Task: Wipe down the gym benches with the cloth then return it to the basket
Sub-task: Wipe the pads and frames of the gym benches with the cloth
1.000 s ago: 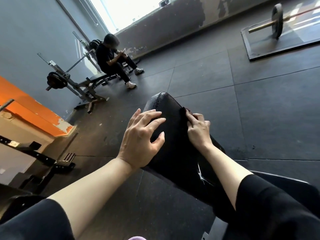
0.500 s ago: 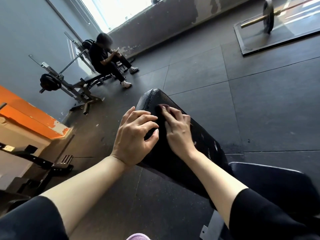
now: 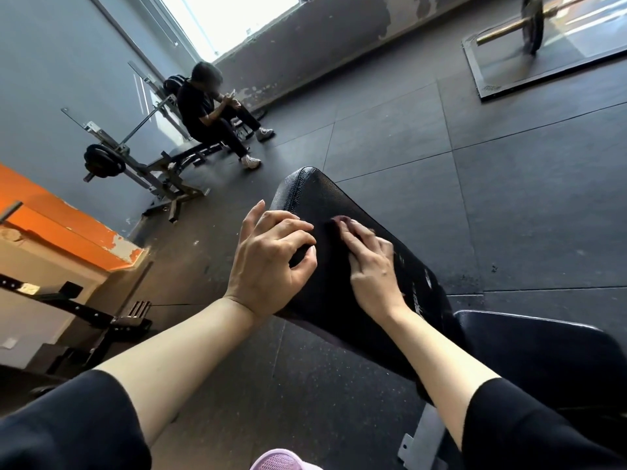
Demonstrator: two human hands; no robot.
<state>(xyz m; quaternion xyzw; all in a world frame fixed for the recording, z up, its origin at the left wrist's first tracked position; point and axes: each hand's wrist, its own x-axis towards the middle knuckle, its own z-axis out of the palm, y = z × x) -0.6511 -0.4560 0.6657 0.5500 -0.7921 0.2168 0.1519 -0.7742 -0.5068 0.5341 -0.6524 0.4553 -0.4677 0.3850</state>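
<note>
A black padded bench backrest (image 3: 315, 195) slopes away from me at the centre of the head view. My left hand (image 3: 271, 262) grips its left edge, fingers curled over the top and thumb bent at the side. My right hand (image 3: 371, 266) lies flat on the pad with straight fingers, pressing a dark cloth (image 3: 339, 221) against it. Only a purplish tip of the cloth shows beyond my fingertips; the rest blends with the black pad. The bench's seat pad (image 3: 543, 351) is at the lower right. No basket is in view.
A person (image 3: 210, 110) sits on another weight bench (image 3: 159, 171) at the far left by the wall. A barbell (image 3: 529, 22) rests on a platform at the top right. A black rack (image 3: 68, 300) stands at the left. My pink shoe (image 3: 281, 461) is below.
My right hand has slid the cloth from the pad's right edge leftward across the top, close to my left hand. My left hand's fingers have curled tighter on the edge.
</note>
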